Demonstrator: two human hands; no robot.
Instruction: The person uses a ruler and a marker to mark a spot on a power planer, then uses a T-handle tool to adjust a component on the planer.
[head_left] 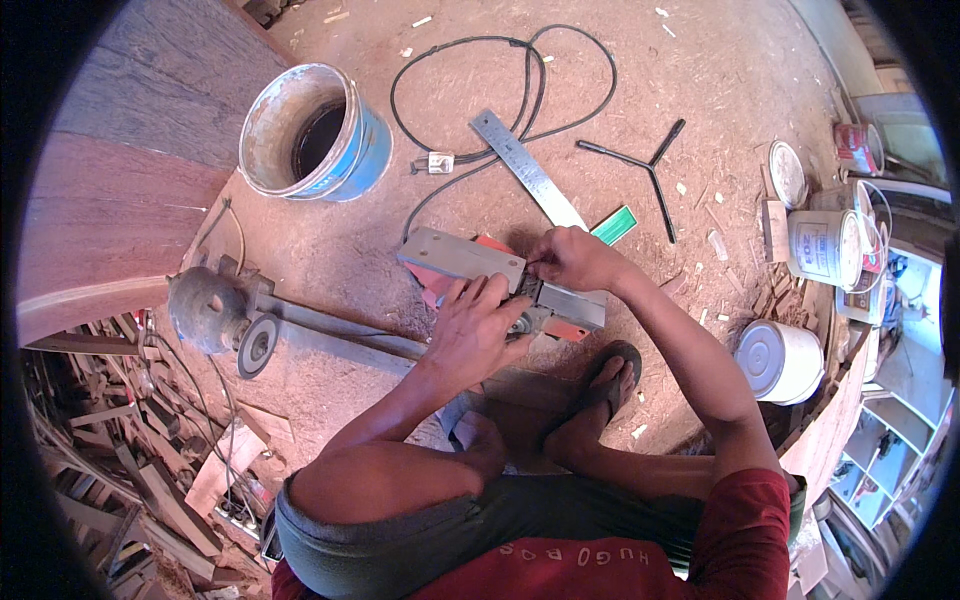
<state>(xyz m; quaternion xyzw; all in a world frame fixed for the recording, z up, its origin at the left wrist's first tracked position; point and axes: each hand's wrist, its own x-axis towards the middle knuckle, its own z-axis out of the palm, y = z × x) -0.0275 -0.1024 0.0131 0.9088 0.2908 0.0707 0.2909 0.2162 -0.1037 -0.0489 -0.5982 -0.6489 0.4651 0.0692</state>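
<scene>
Squatting on a dusty dirt floor [330, 240] scattered with wood chips. Big wooden slab [110, 190] curving along the left side. Just below it, a long grey bench-grinder kind of machine [250, 325] with a round motor and a wheel. Blue-sided metal bucket [315, 130] standing upright further up, dark inside. Black cable [500, 75] looped beyond it, ending in a small plug. White paint tins [780, 360] off to the right (a few, some with lids on). Dead centre, lying flat on the floor: a power planer [480, 270], grey base plates facing up, red body underneath. Left hand [480, 330] spread flat on top of it, fingers open and pressing down near the drum. Right hand [570, 260] at the planer's middle, fingers pinched closed on something small there (can't tell what). Steel ruler [525, 168] lying diagonal just above, near a black Y-shaped wrench [648, 170]. Small green strip [615, 225] beside the right hand.
</scene>
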